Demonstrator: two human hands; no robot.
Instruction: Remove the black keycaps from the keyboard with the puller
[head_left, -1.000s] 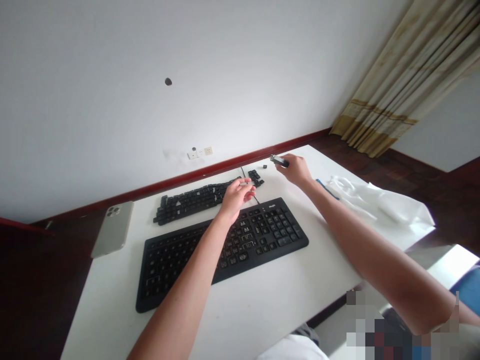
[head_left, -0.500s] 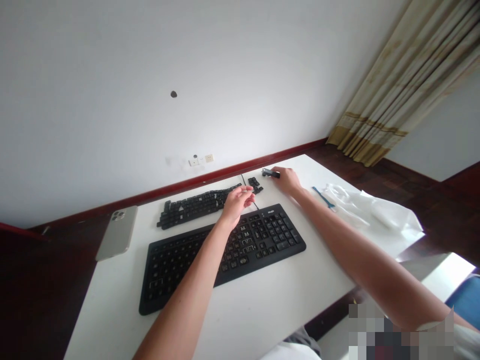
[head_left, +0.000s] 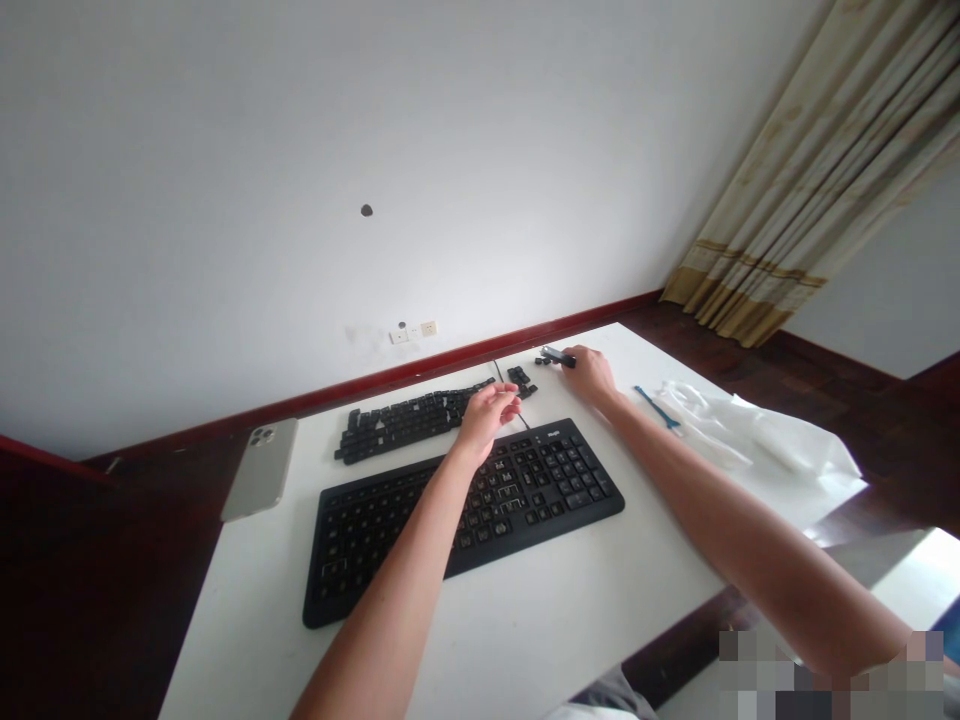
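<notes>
At the near side of the worktop (head_left: 525,640), a black keyboard (head_left: 547,490) lay flat. The left hand (head_left: 486,420) hung over its far edge, fingers loosely curled; whether they pinched anything could not be told from this view. Beyond it, the half-closed right hand (head_left: 589,375) held a small dark-and-silver object (head_left: 559,356), possibly a keycap puller. Just left of that sat a cluster of loose black keycaps (head_left: 521,380), and a longer band of keycaps (head_left: 405,425) ran leftward along the far edge. Caps this small called for a pinch at their sides. A clear plastic bag (head_left: 780,450) lay toward the right end, a blue-handled tool (head_left: 656,408) at its left; its contents were unclear. A smartphone (head_left: 262,470) lay at the left edge.
</notes>
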